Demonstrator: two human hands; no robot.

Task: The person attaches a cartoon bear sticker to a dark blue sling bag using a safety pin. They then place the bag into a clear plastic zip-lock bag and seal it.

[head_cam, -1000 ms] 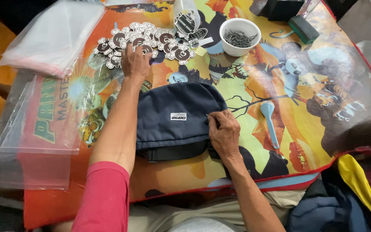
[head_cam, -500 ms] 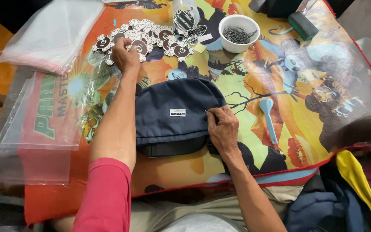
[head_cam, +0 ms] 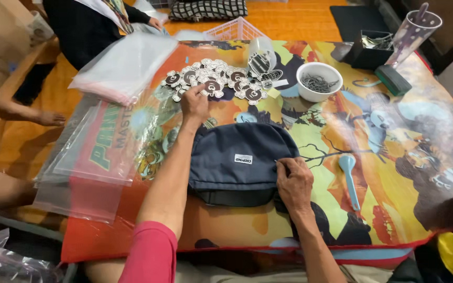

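While the right hand presses its fingers flat on the dark blue pouch at table centre, its grip loose, the left hand pinches one round badge from the pile at twelve o'clock. Lifting a single badge cleanly would best keep the pile undisturbed.

— What sits along the top right of the frame?
— A white bowl, a spotted cup, a black box.
— And upper left?
— Stacked clear plastic bags; a light-blue tool lies right of centre.
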